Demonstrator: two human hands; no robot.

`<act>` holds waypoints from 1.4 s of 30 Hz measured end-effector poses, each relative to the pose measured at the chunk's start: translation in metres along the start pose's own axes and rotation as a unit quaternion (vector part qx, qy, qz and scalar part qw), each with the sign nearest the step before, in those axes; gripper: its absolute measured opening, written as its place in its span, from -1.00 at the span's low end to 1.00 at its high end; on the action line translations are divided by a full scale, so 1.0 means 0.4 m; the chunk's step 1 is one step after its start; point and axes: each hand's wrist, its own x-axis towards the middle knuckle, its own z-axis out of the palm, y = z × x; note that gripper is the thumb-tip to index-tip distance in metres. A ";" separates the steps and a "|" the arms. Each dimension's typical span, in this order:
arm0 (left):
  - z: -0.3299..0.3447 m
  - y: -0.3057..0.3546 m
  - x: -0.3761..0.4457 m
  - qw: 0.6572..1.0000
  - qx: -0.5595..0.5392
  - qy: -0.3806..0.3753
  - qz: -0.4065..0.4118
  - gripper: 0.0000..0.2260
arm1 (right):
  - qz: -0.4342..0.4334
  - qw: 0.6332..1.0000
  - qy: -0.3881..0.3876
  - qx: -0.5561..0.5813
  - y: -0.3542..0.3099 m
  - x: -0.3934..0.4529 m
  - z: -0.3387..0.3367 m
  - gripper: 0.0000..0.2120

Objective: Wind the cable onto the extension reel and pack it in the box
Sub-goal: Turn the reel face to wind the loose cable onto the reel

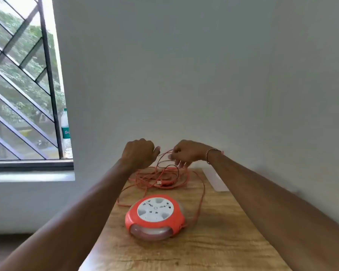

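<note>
An orange extension reel [155, 218] with a white socket face lies flat on the wooden table [213, 241]. Its thin orange cable [159, 177] lies in a loose tangle at the table's far end, with the plug [163, 182] resting in the heap. One strand runs down the right side to the reel. My left hand [138, 152] and my right hand [186, 151] are raised above the tangle, close together. Both pinch strands of the cable lifted between them. A bracelet circles my right wrist.
A white flat object [215, 178], possibly the box, lies at the table's far right corner, partly behind my right arm. A grey wall stands just behind the table. At left is a barred window with a plastic bottle [65, 132] on its sill.
</note>
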 end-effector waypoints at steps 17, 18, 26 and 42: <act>0.105 -0.015 -0.173 0.861 -0.188 -0.459 -0.111 -0.38 | 0.128 0.960 -0.201 0.144 0.098 -0.048 0.210 -0.47; 0.104 -0.014 -0.170 0.860 -0.193 -0.459 -0.109 -0.38 | 0.124 0.961 -0.201 0.142 0.100 -0.050 0.210 -0.46; 0.123 0.009 -0.122 0.924 -0.195 -0.327 -0.039 -0.56 | 0.146 0.944 -0.184 0.233 0.146 -0.057 0.202 -0.57; 0.117 -0.029 0.053 0.834 -0.524 -0.039 -0.171 -0.46 | 0.025 0.924 0.041 0.380 0.154 -0.062 0.056 -0.51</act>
